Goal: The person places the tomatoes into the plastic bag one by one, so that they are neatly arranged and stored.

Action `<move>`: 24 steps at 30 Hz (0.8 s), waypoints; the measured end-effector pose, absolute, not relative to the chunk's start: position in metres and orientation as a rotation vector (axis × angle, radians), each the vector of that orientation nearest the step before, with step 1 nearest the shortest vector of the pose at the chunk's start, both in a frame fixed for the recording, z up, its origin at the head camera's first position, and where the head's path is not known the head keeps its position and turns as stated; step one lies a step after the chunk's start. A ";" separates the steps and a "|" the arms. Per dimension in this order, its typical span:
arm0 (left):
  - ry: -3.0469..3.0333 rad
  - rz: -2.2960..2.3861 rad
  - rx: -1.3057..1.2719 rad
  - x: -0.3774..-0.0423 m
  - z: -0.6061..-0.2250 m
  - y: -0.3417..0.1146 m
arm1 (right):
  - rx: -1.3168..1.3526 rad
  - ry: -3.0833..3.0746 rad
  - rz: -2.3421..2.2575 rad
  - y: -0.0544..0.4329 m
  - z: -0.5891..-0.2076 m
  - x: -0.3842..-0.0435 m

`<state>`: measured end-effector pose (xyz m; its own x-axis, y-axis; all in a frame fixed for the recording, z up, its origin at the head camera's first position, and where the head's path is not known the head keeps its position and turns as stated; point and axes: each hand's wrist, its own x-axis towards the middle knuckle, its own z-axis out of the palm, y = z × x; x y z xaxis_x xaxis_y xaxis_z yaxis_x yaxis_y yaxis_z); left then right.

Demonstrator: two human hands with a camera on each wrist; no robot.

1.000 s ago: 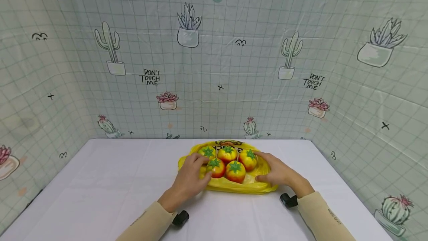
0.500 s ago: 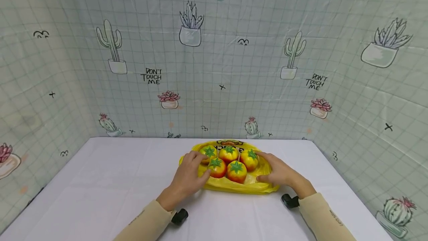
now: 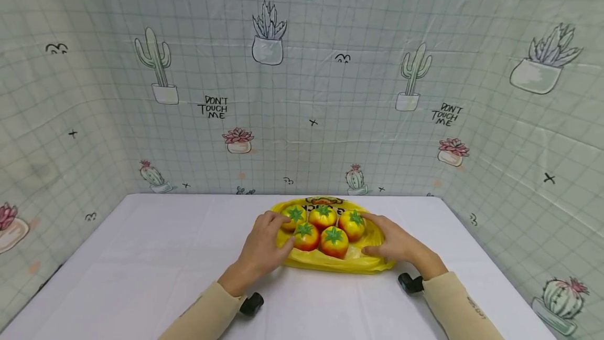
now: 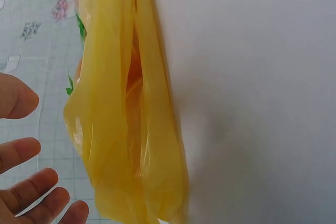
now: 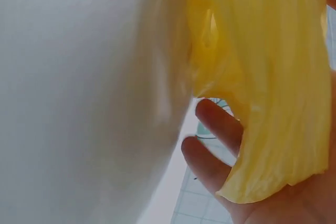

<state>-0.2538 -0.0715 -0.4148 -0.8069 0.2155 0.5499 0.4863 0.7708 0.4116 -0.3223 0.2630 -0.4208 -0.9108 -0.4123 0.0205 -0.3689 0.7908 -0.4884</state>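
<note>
Several red-and-yellow tomatoes with green star-shaped tops sit together on a yellow plastic bag. By the bag's left side is my left hand, its fingers spread and loosely bent near the leftmost tomatoes. In the left wrist view those fingers are apart from the yellow plastic. My right hand lies at the bag's right side, thumb toward the near edge, index finger by the right-hand tomato. The right wrist view has bag plastic draped across the palm, two fingers reaching out past it; the remaining fingers are partly hidden.
A white cloth covers the table. Behind and on both sides stands a grid-patterned curtain printed with potted cacti. A black wrist camera sits under each forearm.
My left hand has drawn slightly to the left, its fingertips and thumb a little farther from the tomatoes. The right hand, the bag and the tomatoes look almost unmoved.
</note>
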 end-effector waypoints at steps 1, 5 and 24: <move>-2.486 -0.757 -0.520 -0.253 -0.415 -0.072 | -0.644 2.891 -0.765 0.263 -0.420 -0.321; -2.483 -0.746 -0.497 -0.251 -0.412 -0.081 | -0.712 2.907 -0.792 0.262 -0.413 -0.319; -2.444 -0.500 -0.537 -0.238 -0.412 -0.167 | -0.808 3.114 -0.645 0.300 -0.397 -0.299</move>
